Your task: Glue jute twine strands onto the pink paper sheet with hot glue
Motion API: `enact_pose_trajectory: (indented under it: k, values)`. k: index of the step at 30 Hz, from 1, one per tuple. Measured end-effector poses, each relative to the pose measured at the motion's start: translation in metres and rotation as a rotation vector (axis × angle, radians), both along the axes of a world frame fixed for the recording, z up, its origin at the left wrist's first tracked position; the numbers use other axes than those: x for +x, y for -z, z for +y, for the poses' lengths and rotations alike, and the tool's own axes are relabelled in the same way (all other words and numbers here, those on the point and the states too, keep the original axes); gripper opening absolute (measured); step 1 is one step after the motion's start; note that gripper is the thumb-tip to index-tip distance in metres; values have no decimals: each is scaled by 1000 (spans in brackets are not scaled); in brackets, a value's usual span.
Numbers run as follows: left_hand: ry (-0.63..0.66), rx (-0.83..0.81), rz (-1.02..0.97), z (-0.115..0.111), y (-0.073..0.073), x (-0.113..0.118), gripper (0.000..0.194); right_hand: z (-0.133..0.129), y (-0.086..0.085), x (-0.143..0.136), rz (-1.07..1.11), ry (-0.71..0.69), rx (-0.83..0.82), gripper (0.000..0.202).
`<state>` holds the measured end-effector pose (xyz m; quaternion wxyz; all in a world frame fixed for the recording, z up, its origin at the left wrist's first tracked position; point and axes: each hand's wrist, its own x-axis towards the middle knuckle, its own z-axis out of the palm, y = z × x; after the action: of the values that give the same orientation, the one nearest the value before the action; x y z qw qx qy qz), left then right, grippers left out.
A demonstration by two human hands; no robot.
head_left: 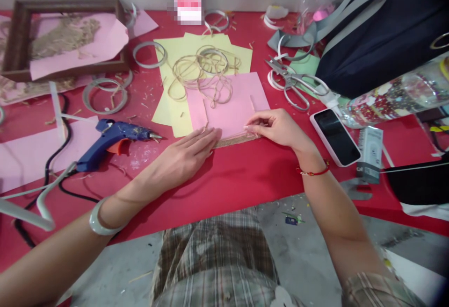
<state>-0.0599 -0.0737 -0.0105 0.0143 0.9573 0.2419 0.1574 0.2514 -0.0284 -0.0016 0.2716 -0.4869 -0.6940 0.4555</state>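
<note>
A pink sheet of paper [242, 94] lies in front of me, with rows of brown twine [233, 139] laid along its near edge. My left hand [191, 153] rests flat, fingers together and stretched out, over the left end of that twine strip. At the right end, my right hand [275, 127] has thumb and forefinger pinched on the twine; the fingers partly hide the grip. A loose tangle of twine [182, 71] spreads over the sheet's far part and the yellow papers [166, 108] beneath. One strand runs down toward my left fingertips.
A blue glue gun [119, 132] lies to the left with its black cord. Scissors [298, 85], a phone [335, 136], a small box [371, 150] and a glittery bottle [400, 92] are on the right. Tape rings [105, 96] and a wooden frame [66, 4] sit at the far left.
</note>
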Motion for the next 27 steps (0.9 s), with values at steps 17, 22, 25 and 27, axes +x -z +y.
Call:
enact_pose_trajectory:
  k: [17, 22, 25, 27]
  values:
    - [-38, 21, -34, -1, -1, 4, 42, 1, 0, -2, -37, -82, -30, 34]
    - [-64, -7, -6, -2, 1, 4, 43, 1, -1, -2, -42, -97, -35, 33]
    - [-79, -2, -9, -3, 2, 4, 43, 1, -1, -1, -50, -109, -37, 32]
    - [-83, -13, -12, -4, 3, 5, 45, 1, -1, -1, -56, -114, -32, 31]
